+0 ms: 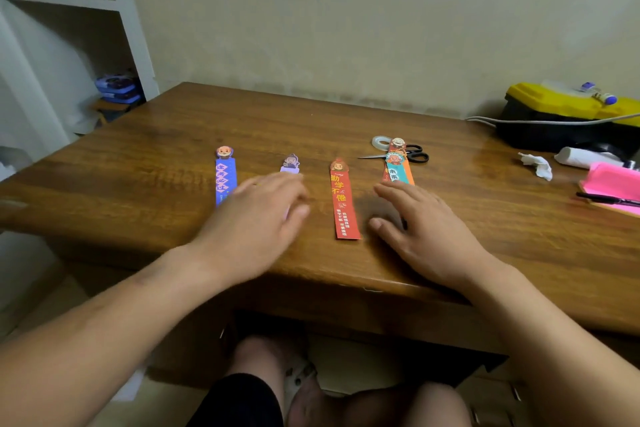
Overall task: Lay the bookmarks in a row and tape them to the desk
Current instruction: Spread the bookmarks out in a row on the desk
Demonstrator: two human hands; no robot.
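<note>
Left hand [258, 218]: was spread flat, palm down, grasping nothing, over the purple bookmark [290, 164].
Right hand [420, 229]: lay released, fingers splayed, covering the near end of the bookmark stack [397, 163].
Row: blue bookmark [225, 173] left, red bookmark [342, 199] between the hands, all on the bench [173, 156].
Far right: tape roll [381, 142] and scissors [410, 153] beside the stack.
Container: yellow-lidded toolbox [568, 118] was closed, contents hidden, small bottles on its lid.

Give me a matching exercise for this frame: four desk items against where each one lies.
Items:
1. blue bookmark
2. red bookmark
3. scissors
4. tissue

Places:
A. between the two hands
B. behind the stacked bookmarks, by the tape roll
C. far left of the row
D. right side, near the pink pad

Pairs: 1-C, 2-A, 3-B, 4-D
</note>
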